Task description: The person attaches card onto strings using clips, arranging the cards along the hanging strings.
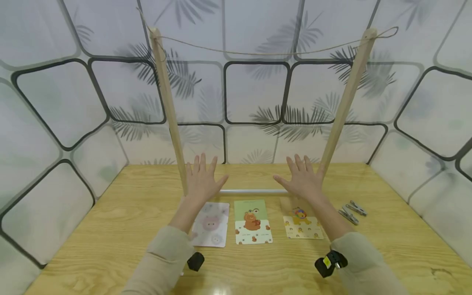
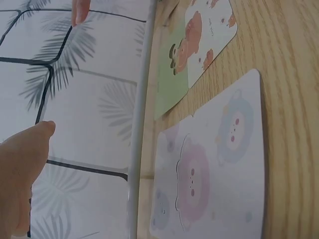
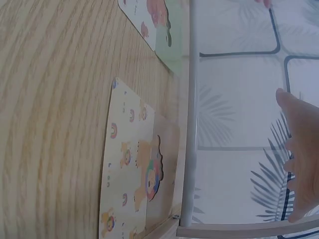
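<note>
Both hands are held up with fingers spread and nothing in them. In the head view my left hand [image 1: 200, 182] is in front of the left wooden post [image 1: 170, 110], my right hand [image 1: 304, 180] beside the right post [image 1: 346, 102]. Beneath them lie three cards: a pink-and-white one [image 1: 211, 224], a green-and-white bear card [image 1: 253, 222] and a yellow lion card [image 1: 302, 223], partly behind the right forearm. The left wrist view shows the left hand [image 2: 22, 174] beyond the pink card [image 2: 219, 169]; the right wrist view shows the right hand [image 3: 304, 154] past the lion card [image 3: 124, 169].
A string [image 1: 258, 53] spans the tops of the posts, and a grey bar [image 1: 254, 191] joins them low down. Metal clips [image 1: 348, 215] lie at the right on the wooden table [image 1: 121, 229]. Patterned cloth [image 1: 258, 94] hangs behind and at both sides.
</note>
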`<state>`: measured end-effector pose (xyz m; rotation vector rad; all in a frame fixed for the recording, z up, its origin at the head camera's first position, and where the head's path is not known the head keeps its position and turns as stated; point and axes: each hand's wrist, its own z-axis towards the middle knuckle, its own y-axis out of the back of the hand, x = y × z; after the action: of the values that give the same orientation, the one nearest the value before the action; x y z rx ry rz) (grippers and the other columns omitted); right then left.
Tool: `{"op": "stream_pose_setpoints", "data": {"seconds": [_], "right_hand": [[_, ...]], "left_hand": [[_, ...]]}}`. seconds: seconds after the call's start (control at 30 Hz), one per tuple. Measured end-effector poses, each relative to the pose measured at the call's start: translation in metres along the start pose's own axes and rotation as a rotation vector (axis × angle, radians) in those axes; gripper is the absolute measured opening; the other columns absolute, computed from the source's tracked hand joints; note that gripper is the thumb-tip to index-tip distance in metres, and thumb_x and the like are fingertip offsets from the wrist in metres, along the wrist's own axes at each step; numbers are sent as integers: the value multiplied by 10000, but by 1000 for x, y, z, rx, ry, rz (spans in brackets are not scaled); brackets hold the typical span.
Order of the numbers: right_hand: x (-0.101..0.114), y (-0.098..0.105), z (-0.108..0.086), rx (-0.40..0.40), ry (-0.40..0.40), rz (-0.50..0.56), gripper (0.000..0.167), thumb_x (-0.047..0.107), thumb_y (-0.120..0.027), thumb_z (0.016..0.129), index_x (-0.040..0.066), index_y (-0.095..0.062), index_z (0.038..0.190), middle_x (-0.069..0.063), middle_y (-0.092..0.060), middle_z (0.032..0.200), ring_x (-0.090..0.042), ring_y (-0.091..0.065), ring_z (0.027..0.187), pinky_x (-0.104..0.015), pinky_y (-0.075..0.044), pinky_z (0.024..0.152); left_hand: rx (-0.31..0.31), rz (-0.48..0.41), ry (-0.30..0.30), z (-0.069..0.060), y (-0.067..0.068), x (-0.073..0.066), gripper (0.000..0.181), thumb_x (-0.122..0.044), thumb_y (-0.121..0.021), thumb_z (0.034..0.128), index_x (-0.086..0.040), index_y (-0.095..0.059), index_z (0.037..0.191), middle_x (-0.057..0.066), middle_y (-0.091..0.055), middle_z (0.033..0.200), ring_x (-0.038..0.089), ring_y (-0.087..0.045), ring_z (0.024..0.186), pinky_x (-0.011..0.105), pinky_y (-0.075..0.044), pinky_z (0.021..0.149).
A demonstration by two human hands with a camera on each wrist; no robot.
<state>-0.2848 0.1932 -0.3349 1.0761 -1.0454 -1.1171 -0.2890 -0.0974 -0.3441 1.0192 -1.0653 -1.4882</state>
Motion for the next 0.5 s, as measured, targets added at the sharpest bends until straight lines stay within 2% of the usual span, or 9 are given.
{"op": "stream_pose_setpoints", "data": {"seconds": [0.17, 0.3, 0.5], "right_hand": [[-3, 1, 0, 1, 9, 0, 913, 740, -274, 836, 120, -135, 1492, -170, -94, 1528, -388, -8, 1383, -653, 143, 974], [-5, 0, -1, -10, 21, 12, 898, 707, -326, 849, 96, -157, 1485, -190, -113, 1519, -414, -45, 1373, -661, 113, 980], [-10, 0, -1, -86, 58, 17, 806, 580, -442, 887, 25, -260, 1443, -226, -195, 1487, -432, -141, 1349, -678, -3, 997]], "left_hand": [[9, -6, -6, -1, -2, 3, 742, -622, -346, 899, -183, -218, 1483, 206, -107, 1517, 362, -56, 1390, 546, -31, 1080], [22, -31, -14, -2, -4, 6, 775, -611, -364, 899, -125, -205, 1481, 218, -120, 1510, 372, -67, 1386, 552, -29, 1078], [0, -23, -37, -4, -5, 15, 813, -568, -435, 896, -28, -209, 1461, 224, -214, 1484, 380, -164, 1366, 543, -85, 1079]]}}
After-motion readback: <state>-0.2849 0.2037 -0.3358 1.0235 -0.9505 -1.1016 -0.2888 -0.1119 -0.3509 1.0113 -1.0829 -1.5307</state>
